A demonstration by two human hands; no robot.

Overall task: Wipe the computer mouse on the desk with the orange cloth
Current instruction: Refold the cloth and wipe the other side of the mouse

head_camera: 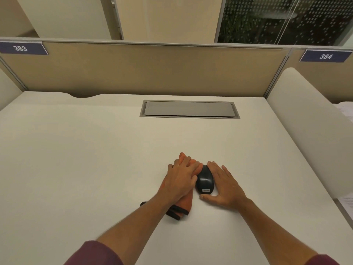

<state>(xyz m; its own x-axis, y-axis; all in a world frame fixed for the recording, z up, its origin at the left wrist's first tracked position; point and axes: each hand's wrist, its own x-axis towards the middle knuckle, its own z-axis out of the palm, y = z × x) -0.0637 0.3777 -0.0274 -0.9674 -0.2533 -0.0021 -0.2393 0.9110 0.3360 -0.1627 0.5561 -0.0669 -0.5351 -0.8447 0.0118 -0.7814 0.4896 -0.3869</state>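
Observation:
A black computer mouse (pixel 204 180) lies on the white desk (pixel 95 159), a little right of the middle and near me. An orange cloth (pixel 186 204) with a dark edge lies just left of it, bunched under my left hand (pixel 181 179). That hand presses flat on the cloth, and its fingertips push the cloth against the mouse's left side. My right hand (pixel 225 185) cups the mouse from the right, with the thumb at the mouse's near end and the fingers along its far right side.
A grey cable hatch (pixel 189 109) is set flush in the desk farther back. A beige partition (pixel 152 69) closes the far edge. A white rounded divider (pixel 309 131) stands along the right side. The desk has a notch at its back left.

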